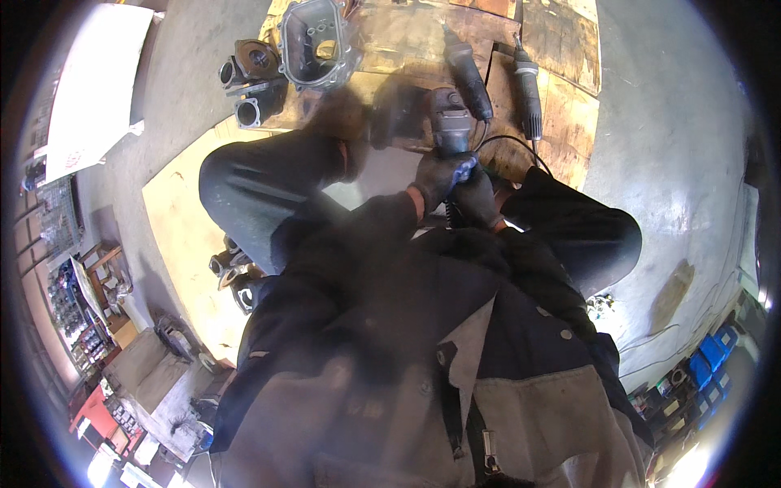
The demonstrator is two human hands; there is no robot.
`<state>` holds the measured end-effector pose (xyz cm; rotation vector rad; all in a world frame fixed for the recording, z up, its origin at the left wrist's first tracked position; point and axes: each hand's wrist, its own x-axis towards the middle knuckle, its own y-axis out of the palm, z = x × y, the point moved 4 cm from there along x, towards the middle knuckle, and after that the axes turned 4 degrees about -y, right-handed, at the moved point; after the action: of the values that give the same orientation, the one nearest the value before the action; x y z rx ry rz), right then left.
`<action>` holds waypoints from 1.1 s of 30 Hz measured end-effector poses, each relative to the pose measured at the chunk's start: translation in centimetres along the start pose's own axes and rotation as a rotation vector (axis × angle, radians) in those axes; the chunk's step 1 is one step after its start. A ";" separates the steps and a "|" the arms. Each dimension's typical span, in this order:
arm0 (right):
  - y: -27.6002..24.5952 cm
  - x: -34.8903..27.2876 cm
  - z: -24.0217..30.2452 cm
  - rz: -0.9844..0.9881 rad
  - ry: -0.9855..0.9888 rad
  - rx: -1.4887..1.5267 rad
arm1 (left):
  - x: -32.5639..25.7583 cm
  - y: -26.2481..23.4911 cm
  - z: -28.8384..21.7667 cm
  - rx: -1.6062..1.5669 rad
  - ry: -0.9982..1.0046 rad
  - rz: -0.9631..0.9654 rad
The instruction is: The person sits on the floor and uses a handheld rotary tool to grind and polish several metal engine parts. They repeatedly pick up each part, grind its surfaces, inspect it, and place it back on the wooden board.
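An angle grinder (451,124) with a grey metal head and blue body is in front of me, its head away from me. My left hand (439,175), in a dark glove, is closed around the blue body. Close behind it, my right hand (477,197), also gloved, is wrapped round the rear of the tool. Left of the grinder's head is a dark, blurred shape (399,114) whose kind I cannot make out. Just right of the head lies a dark straight grinder (469,77), and further right a second straight grinder (528,88), both with cords.
Stained wooden boards (561,106) lie on the grey concrete floor (675,163) between and beyond my bent legs. A grey metal housing (313,49) and several flanged castings (256,61) stand at the far left. More metal parts (236,272) lie beside my left leg. A black cord (508,138) loops near my right knee.
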<state>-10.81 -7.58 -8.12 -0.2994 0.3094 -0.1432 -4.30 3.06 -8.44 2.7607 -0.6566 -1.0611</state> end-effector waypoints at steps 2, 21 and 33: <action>-0.7 -0.1 0.6 -0.085 -0.063 -0.123 | 0.4 0.9 -0.2 -0.063 -0.035 0.090; -4.3 -3.4 4.8 -0.012 -0.049 0.662 | -2.6 4.4 -5.2 -0.347 0.075 0.452; -4.3 -2.6 5.8 -0.046 -0.204 0.178 | -4.4 3.3 -6.5 -0.234 0.190 0.421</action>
<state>-11.75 -9.59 -0.78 -0.1429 0.0862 -0.1830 -4.11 1.65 -0.08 2.3414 -0.9593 -0.7228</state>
